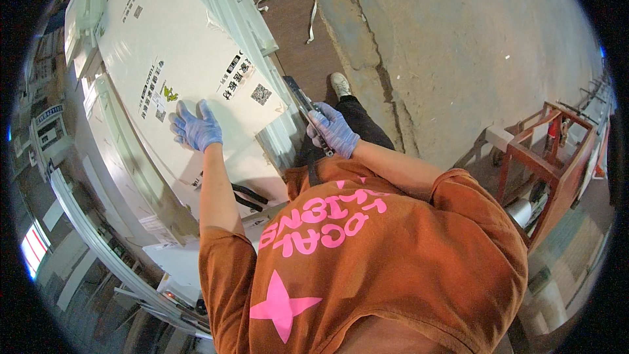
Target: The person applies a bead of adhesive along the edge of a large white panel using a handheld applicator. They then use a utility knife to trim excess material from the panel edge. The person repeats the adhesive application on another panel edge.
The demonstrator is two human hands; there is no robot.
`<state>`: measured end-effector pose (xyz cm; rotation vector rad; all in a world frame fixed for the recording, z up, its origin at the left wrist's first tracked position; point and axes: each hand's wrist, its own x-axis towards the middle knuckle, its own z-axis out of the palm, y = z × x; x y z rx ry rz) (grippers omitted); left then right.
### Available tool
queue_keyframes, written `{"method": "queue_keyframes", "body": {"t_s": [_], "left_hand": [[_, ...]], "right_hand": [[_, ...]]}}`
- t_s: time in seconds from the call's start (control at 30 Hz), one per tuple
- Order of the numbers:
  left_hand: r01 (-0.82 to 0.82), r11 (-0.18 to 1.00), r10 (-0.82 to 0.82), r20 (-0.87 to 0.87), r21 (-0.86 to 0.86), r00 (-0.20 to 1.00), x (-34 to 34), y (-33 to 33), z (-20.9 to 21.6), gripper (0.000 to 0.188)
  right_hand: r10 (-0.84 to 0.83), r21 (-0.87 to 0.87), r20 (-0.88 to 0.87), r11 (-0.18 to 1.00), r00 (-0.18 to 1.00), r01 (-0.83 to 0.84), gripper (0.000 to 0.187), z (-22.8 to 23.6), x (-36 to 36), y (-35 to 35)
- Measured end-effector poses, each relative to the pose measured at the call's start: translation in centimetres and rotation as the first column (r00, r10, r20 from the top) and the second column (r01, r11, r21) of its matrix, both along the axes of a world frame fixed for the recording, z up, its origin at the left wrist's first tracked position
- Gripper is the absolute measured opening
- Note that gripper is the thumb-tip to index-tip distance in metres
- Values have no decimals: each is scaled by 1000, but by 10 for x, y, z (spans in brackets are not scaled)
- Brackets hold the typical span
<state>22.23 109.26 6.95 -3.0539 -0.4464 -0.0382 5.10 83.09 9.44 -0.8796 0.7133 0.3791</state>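
My left hand (pixel 196 127), in a blue glove, lies with fingers spread on a large white printed board (pixel 190 59). The board has a clear film over part of it and tops a stack on my left. Just off its right edge, my gloved right hand (pixel 333 128) is closed round a long, dark hand tool (pixel 299 96). The tool slants up and to the left; its exact kind does not show. Two black curved handles (pixel 249 196) lie on the board near my left forearm, their other end out of sight.
Pale long profiles (pixel 246 13) run along the stack's right side. Loose white strapping (pixel 312 19) lies over a brown sheet (pixel 288 23) on the concrete floor. A reddish-brown metal frame cart (pixel 550 170) stands at right. A curved pale rail (pixel 85 223) and a machine are at left.
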Motion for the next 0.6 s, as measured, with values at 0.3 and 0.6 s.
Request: {"method": "queue_keyframes", "body": {"t_s": [0.3, 0.6], "left_hand": [[-6, 1000, 6, -7, -6, 1000, -1, 0, -1, 67], [-9, 1000, 9, -6, -22, 1000, -1, 2, -4, 63]], "right_hand": [[101, -163, 266, 985, 959, -59, 18, -54, -6, 10], [373, -719, 69, 662, 925, -213, 27, -52, 3, 25]]}}
